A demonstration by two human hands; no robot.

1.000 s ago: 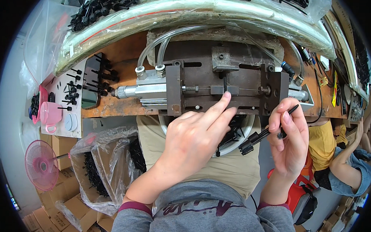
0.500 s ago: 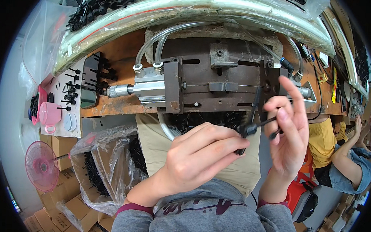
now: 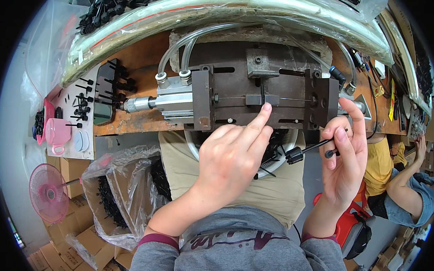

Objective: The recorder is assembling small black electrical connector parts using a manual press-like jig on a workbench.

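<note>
My left hand [image 3: 233,157] reaches over the front of a dark metal fixture [image 3: 290,85], index finger stretched out and its tip at the small grey clamping blocks [image 3: 270,100]. A thin black rod [image 3: 263,87] stands in the gap between those blocks; its near end is hidden by my finger. To the right, my right hand [image 3: 345,154] pinches a thin black rod with a ribbed knob [image 3: 295,156], the knob pointing left. A second small black knob [image 3: 331,153] shows among the same fingers. The right hand is apart from the fixture.
Silver cylinders [image 3: 175,105] with clear hoses flank the fixture. Black knobbed rods [image 3: 81,107] lie on a white board at left, by a pink cup [image 3: 58,132]. A plastic-lined box [image 3: 129,194] and pink fan [image 3: 49,193] are lower left. Another person [image 3: 411,190] sits at right.
My left hand has moved from beside my right hand up and left to the blocks. A black rod now stands between the blocks. My right hand has shifted slightly right, still holding its rod.
</note>
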